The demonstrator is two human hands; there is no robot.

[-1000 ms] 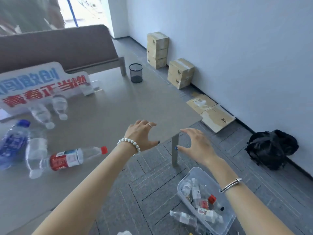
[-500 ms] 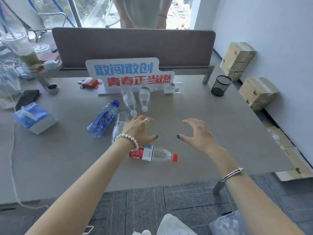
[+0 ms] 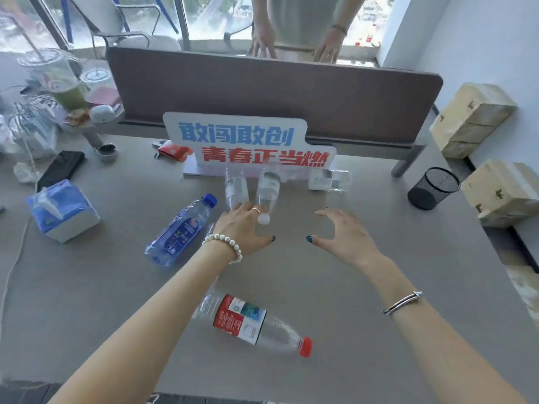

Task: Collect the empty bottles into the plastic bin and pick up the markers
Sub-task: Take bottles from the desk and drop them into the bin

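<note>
Toward the left edge of the desk (image 3: 87, 287): a tissue pack (image 3: 62, 211), no part of the job, best left alone; just right of it the blue-labelled bottle (image 3: 180, 230) lying on its side, cap toward the far edge, easy to take later around the middle. Next the left hand (image 3: 243, 227), fingers spread and holding nothing, fingertips at the caps of the two clear bottles (image 3: 252, 189) lying side by side and nearly touching, bases toward the sign (image 3: 248, 144) at the far edge; probably the pair in hand, so better to close around one body just behind its neck than to pinch the cap, since light empty plastic tends to roll or skid away. Nearer the front edge, between the forearms, the red-capped bottle (image 3: 253, 322) on its side, untouched; worth keeping the left forearm high enough not to knock it. Right of centre, the right hand (image 3: 341, 236), also open and empty, hovering above bare desk; well placed to take the second clear bottle so both lift together. Farther right along the far edge, another small clear bottle (image 3: 329, 179); then a mesh cup (image 3: 433, 188) near the right edge. No plastic bin and no markers in view; carrying route hard to judge.
</note>
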